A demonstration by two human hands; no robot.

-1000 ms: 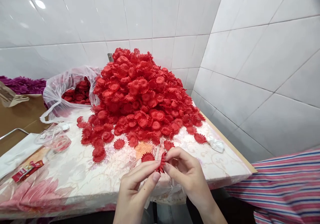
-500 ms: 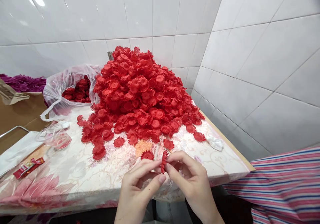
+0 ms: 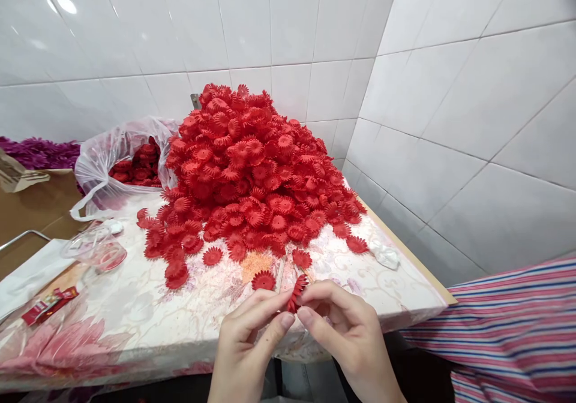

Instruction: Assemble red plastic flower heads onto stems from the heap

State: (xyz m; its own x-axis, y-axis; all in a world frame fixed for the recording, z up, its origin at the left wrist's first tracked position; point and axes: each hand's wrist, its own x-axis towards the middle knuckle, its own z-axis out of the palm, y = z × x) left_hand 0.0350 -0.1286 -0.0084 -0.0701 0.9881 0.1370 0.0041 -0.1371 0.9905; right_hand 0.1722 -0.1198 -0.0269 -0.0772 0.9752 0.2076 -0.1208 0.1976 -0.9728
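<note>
Both hands meet at the near table edge: left hand point(image 3: 245, 346) and right hand point(image 3: 346, 337) pinch one small red flower piece point(image 3: 297, 292) between thumb and fingertips, holding it edge-on just above the floral tablecloth point(image 3: 148, 319).

Judgement: a light grip by the rim is advisable, with fingertips clear of the centre, since the thin petals would probably crease under pressure.

Materials: the piece is a flat, pleated disc with a toothed, daisy-like edge, apparently fabric or thin plastic. Matching discs form a tall red heap point(image 3: 252, 169) behind the hands, with strays lying loose near its foot. A clear plastic bag point(image 3: 105, 163), crinkled and glossy, holds more of them to the left. The cloth appears smooth and printed. Glazed white wall tiles point(image 3: 450, 91) enclose the corner. Striped cloth point(image 3: 517, 325) lies at right.
</note>
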